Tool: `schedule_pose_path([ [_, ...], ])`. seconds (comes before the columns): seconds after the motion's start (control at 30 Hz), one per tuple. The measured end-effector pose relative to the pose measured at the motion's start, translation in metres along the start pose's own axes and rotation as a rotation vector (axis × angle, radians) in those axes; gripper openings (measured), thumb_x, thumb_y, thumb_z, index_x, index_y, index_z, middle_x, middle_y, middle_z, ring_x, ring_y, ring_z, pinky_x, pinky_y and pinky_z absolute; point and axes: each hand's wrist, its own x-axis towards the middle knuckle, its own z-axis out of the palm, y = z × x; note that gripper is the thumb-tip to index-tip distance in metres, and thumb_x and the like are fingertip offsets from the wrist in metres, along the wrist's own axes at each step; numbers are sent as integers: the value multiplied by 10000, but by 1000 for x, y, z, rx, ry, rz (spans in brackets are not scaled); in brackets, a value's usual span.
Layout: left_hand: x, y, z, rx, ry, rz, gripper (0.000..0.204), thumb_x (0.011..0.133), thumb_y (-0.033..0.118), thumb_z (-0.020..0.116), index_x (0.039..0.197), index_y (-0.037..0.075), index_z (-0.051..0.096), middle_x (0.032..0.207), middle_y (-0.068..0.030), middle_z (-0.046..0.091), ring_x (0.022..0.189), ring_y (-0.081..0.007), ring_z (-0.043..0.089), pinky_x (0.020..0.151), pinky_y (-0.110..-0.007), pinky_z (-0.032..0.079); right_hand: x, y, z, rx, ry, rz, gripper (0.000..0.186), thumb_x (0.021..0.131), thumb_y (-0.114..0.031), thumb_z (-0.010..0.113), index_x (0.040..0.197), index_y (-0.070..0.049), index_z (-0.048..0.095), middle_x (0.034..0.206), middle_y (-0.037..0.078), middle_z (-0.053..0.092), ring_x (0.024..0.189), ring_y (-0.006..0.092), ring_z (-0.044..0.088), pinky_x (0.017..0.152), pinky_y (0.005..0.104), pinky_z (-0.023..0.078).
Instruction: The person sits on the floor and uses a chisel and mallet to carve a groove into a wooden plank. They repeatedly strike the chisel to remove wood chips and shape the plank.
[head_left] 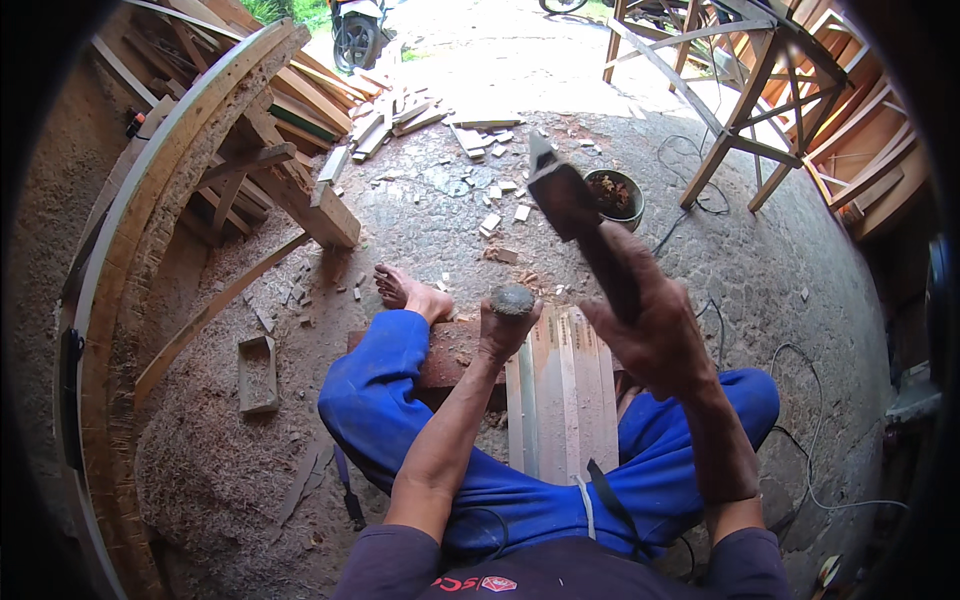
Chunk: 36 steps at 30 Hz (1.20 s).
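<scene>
My right hand (655, 325) is wrapped round the wooden handle of a hammer (568, 195), raised above the work with its dark head up and to the left. Lower down, my left hand (503, 330) grips an upright chisel (513, 299). Only the round, worn butt of its handle shows; the blade is hidden under the hand. Pale wooden strips (565, 400) lie side by side lengthwise between my legs, close to the right of my left hand. Beneath their far part is a reddish-brown wooden block (445, 360), strewn with chips.
Offcuts (400, 125) and chips litter the floor ahead. A bucket (614, 195) stands beyond the hammer. At left are a long curved wooden piece (130, 240) and a small wooden box (258, 375). A wooden trestle (735, 130) stands far right, with cables (815, 470) along the right-hand floor.
</scene>
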Motion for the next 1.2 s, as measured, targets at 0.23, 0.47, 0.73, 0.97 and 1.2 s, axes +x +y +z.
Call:
schedule_pose_path([
  [0.23, 2, 19, 9, -184, 1, -89, 264, 882, 250, 776, 783, 41, 650, 666, -50, 639, 641, -214, 640, 653, -390, 503, 37, -18, -43, -322, 456, -324, 744, 872, -137, 679, 1541, -144, 353, 1057, 262, 684, 919, 363, 701, 784, 481, 557],
  [0.47, 3, 19, 1, -418, 41, -112, 259, 836, 161, 832, 1001, 20, 691, 903, -69, 731, 795, -124, 658, 717, -340, 551, -45, 94, 58, -486, -532, 207, 780, 871, -187, 633, 1578, -217, 304, 1107, 321, 679, 993, 431, 693, 805, 545, 555],
  [0.73, 42, 6, 9, -301, 34, -321, 319, 883, 246, 806, 689, 48, 648, 590, -20, 635, 496, -147, 597, 539, -327, 476, -111, 92, 84, 353, -367, 857, 692, 894, -146, 686, 1496, -28, 367, 786, 92, 631, 530, 125, 576, 455, 303, 479],
  [0.97, 8, 16, 4, -14, 31, -27, 304, 870, 213, 815, 741, 56, 590, 736, -42, 616, 656, -229, 582, 668, -351, 444, -130, 108, 109, 714, -413, 1116, 601, 912, -162, 684, 1426, -26, 405, 710, 17, 540, 487, 106, 538, 434, 282, 471],
  [1.2, 120, 122, -95, -551, 388, -45, 421, 954, 276, 751, 630, 58, 593, 566, 6, 546, 525, -126, 527, 518, -290, 397, -125, 127, 104, 885, -337, 1287, 566, 905, -138, 718, 1376, -19, 428, 768, 4, 541, 501, 86, 553, 440, 274, 520],
])
